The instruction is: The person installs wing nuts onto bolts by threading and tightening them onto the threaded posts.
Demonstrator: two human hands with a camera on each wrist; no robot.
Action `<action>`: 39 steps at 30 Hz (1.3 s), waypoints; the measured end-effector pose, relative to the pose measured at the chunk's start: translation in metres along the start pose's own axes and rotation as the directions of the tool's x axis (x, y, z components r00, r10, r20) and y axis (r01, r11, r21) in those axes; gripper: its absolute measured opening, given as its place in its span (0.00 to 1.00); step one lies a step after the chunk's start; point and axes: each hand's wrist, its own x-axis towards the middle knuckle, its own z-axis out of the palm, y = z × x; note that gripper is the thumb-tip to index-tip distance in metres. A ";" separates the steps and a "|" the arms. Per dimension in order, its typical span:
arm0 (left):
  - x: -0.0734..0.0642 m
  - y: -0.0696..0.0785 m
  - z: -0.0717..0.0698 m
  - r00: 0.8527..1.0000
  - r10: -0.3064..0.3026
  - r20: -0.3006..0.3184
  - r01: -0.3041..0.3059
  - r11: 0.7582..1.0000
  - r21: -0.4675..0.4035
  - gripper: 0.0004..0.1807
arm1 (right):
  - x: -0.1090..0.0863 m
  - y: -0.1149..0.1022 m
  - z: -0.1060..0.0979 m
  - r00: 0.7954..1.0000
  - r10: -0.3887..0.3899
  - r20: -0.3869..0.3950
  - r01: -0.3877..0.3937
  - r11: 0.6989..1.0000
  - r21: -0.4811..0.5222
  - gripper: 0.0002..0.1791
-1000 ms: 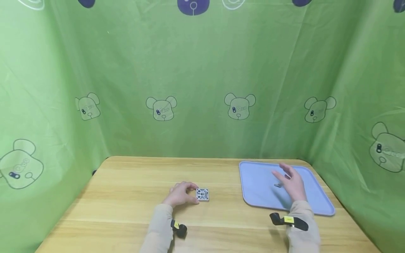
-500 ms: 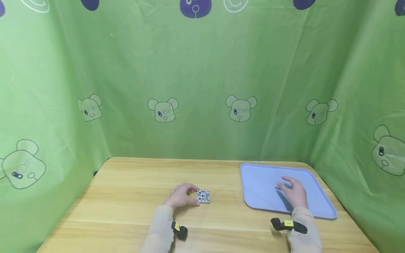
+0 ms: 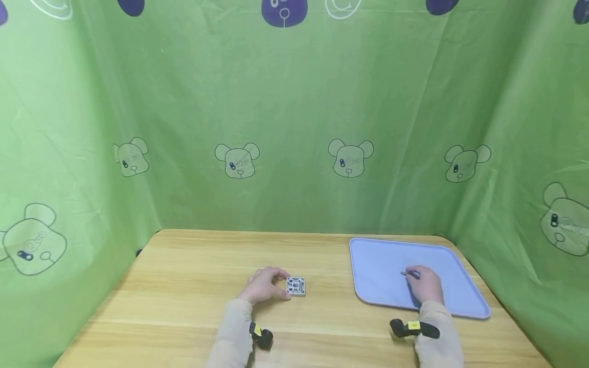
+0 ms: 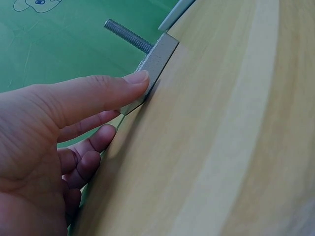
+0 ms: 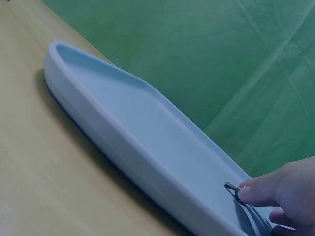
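On the wooden table, my left hand (image 3: 263, 284) grips a small square metal block (image 3: 296, 286) between thumb and fingers. The block lies flat, with holes and a recess on its top face. In the left wrist view a threaded stud (image 4: 129, 35) stands up from the block (image 4: 156, 61), and my thumb presses its near side. Over at the right, my right hand (image 3: 427, 285) pinches a small slim metal piece (image 5: 231, 186) just above the floor of the blue tray (image 3: 379, 258). The piece points leftward out of my fingertips; its other end is hidden by them.
The tray has a low raised rim (image 5: 113, 123) and lies on the right part of the table (image 3: 198, 255). Green curtains (image 3: 294, 102) with bear prints hang behind the table and at both sides.
My right hand has come down over the tray, and its spread thumb and fingers have closed on the small metal piece. The left hand keeps its hold on the block.
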 end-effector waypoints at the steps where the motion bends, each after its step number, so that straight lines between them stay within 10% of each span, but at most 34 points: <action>1: 0.000 0.000 0.000 1.000 -0.001 0.000 0.001 1.000 0.000 0.29 | 0.000 0.000 0.000 1.000 0.003 -0.008 -0.003 1.000 0.000 0.16; 39: 0.001 -0.003 0.002 1.000 -0.002 -0.004 0.002 1.000 0.017 0.30 | -0.004 0.003 -0.003 0.997 0.034 -0.073 -0.031 0.999 0.041 0.16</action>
